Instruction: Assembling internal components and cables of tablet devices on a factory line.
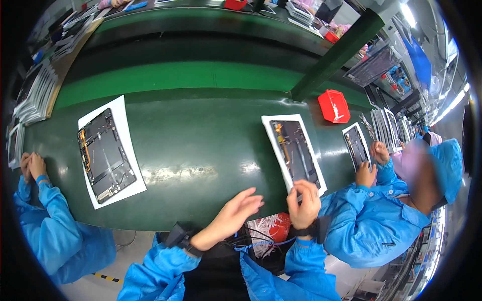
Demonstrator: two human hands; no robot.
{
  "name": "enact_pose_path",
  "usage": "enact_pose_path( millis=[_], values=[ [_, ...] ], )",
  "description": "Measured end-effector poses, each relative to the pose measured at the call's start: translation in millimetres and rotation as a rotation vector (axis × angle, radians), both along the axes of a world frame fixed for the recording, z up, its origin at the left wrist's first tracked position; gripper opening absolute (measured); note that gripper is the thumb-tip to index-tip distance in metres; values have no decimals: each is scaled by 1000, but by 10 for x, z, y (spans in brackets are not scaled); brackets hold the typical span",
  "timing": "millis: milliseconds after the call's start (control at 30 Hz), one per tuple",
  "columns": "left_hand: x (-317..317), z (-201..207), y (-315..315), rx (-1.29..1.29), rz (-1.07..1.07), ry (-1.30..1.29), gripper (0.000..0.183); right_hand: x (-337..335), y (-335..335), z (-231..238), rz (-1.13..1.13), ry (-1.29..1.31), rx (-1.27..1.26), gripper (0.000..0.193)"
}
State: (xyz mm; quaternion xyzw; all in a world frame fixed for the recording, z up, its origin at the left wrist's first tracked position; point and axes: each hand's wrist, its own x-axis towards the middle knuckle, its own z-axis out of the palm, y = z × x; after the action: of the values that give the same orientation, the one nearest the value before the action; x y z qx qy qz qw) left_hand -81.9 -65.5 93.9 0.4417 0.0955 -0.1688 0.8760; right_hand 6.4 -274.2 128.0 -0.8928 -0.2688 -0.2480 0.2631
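An opened tablet housing (294, 150), dark inside with an orange ribbon cable on its left side, lies on a white foam sheet (265, 121) in front of me. My right hand (304, 204) is over its near edge, fingers curled and thumb drawn in; what they pinch, if anything, is hidden. Left of it, my left hand (236, 213) hovers near the table's front edge, fingers stretched out and holding nothing. Farther left, a second opened tablet housing (106, 155) lies on another white sheet (131, 173).
A green table (211, 130) runs across. A red bin (334, 106) holds white scraps. At right a co-worker (381, 215) handles another tablet housing (355, 145); at left another person's hands (34, 165) rest together. A green post (341, 55) rises behind. Below hangs a scrap-filled bag (268, 231).
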Motion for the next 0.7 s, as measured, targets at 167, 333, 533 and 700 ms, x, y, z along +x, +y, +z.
enact_pose_path(
  millis=[167,333,533,700],
  values=[
    [315,-126,-116,64,249,-90,29,-615,537,212,204,82,16,21],
    [-303,104,626,218,196,43,17,-656,525,569,502,458,90,26],
    [-897,501,1107,637,118,101,32,-288,985,377,502,394,2,21],
    [-1169,689,1131,1178,214,32,37,-216,1461,73,567,430,-41,24]
  ],
)
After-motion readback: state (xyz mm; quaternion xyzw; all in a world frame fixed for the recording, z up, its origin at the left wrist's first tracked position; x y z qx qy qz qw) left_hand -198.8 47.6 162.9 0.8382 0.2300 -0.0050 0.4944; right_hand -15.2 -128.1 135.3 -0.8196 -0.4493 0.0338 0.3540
